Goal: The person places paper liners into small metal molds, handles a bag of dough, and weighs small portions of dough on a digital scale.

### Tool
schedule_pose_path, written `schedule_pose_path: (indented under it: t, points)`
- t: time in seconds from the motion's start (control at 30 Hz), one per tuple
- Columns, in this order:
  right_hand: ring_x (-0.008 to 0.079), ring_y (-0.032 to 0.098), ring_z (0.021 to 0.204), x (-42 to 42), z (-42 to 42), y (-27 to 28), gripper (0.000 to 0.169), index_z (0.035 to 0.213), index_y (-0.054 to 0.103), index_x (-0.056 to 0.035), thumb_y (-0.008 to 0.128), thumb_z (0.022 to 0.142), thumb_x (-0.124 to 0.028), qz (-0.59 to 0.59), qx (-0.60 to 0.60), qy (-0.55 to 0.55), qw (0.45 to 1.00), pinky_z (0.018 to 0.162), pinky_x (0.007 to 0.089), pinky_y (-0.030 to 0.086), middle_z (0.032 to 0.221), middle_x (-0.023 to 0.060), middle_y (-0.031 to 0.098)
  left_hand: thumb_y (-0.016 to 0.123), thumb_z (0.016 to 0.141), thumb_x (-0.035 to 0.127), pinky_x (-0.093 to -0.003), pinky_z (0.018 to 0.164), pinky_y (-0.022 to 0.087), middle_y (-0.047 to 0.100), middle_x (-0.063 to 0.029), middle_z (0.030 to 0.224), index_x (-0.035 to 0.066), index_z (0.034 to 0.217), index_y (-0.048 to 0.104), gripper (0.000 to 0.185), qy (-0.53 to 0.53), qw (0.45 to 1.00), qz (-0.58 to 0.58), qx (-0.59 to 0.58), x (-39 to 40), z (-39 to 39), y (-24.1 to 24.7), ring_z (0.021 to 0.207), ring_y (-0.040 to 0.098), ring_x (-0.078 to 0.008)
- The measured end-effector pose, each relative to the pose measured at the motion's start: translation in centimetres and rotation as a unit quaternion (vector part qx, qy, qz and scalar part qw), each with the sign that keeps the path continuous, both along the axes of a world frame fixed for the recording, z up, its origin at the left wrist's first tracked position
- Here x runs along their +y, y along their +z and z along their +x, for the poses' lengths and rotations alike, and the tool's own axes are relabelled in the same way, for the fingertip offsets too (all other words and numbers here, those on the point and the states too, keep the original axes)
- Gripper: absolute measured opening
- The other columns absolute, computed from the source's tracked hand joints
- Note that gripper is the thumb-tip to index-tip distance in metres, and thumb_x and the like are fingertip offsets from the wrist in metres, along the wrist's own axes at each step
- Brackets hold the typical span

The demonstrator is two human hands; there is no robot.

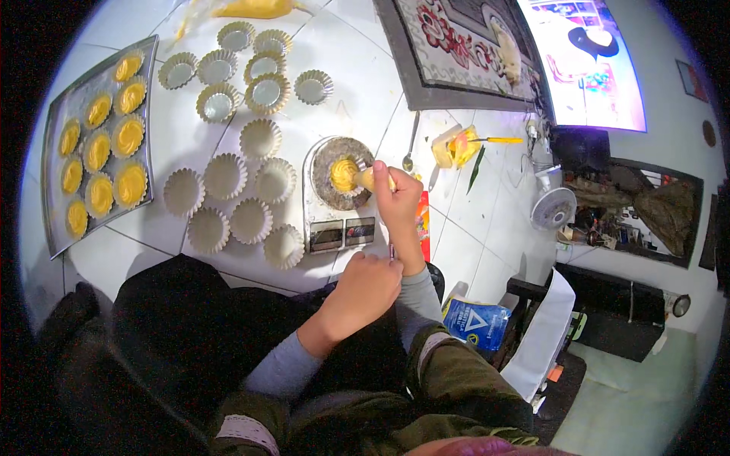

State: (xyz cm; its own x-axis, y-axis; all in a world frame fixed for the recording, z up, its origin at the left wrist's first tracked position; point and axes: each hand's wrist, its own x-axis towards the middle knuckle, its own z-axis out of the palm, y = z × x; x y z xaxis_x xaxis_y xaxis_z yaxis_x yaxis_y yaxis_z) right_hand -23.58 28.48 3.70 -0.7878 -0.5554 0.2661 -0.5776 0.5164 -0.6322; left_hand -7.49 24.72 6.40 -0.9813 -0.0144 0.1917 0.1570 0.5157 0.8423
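My right hand (pixel 397 196) grips a piping bag (pixel 376 178), its tip over a fluted metal tart mould (pixel 360 189) with a swirl of yellow batter (pixel 343 174) in it. The mould sits on the round plate of a kitchen scale (pixel 339 225). Curled beside my right wrist is my left hand (pixel 362 293); whether its fingers hold the bag's end is hidden. Left of the scale, several unfilled fluted moulds (pixel 251 221) stand on the white tiled floor. At the far left a metal tray (pixel 150 114) bears several moulds filled with yellow batter (pixel 130 183).
Another bag of yellow batter (pixel 256 8) lies at the top. Right of the scale are a spoon (pixel 412 139), a torn yellow packet (pixel 456 147) and a yellow-handled tool (pixel 502 139). A patterned mat (pixel 416 97), a blue flour packet (pixel 478 324) and a white fan (pixel 553 208) are farther out.
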Motion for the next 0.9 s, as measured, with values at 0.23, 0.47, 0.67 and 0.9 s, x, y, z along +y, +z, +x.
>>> schedule_pose_path:
  t: [0.23,0.47,0.67,0.9]
  points:
    - [0.0075,0.037,0.051,-1.0,1.5,1.7,0.034,0.068,0.060,0.0036,0.065,0.090,-0.022,-0.032,-0.044,-0.048,0.997,0.045,0.0306,0.033,0.051,0.0052,0.051,0.055,0.084,0.018,-0.0447,0.067,0.046,0.062,-0.0107,0.071,0.005,0.083,0.058,0.013,0.005,1.000,-0.007,-0.020,-0.3,0.6,0.2,0.069,0.063,-0.0301]
    - [0.0046,0.046,0.062,2.4,-1.5,0.9,0.038,0.076,0.067,0.0030,0.060,0.095,-0.029,-0.124,-0.087,-0.082,0.985,0.055,0.0236,0.039,0.064,-0.0019,0.058,0.055,0.083,0.017,-0.0438,0.069,0.045,0.062,-0.0095,0.074,0.006,0.083,0.057,0.011,-0.015,0.999,-0.006,-0.052,0.6,0.3,-0.2,0.073,0.063,-0.0284]
    - [0.0018,0.036,0.050,1.6,-1.6,0.0,0.040,0.067,0.062,-0.0041,0.058,0.095,-0.032,-0.163,-0.092,-0.116,0.975,0.046,0.0216,0.025,0.058,-0.0044,0.053,0.054,0.084,0.017,-0.0417,0.070,0.045,0.062,-0.0090,0.074,0.006,0.082,0.057,0.012,0.003,0.999,0.008,-0.040,0.8,0.6,-0.5,0.074,0.063,-0.0277]
    - [0.0014,0.035,0.052,1.2,-1.5,0.4,0.040,0.067,0.062,-0.0027,0.059,0.095,-0.031,-0.156,-0.092,-0.105,0.978,0.047,0.0209,0.024,0.058,-0.0061,0.049,0.053,0.084,0.019,-0.0414,0.069,0.046,0.062,-0.0096,0.076,0.006,0.084,0.058,0.014,-0.031,0.998,-0.029,-0.039,1.2,0.4,-0.2,0.073,0.063,-0.0270]
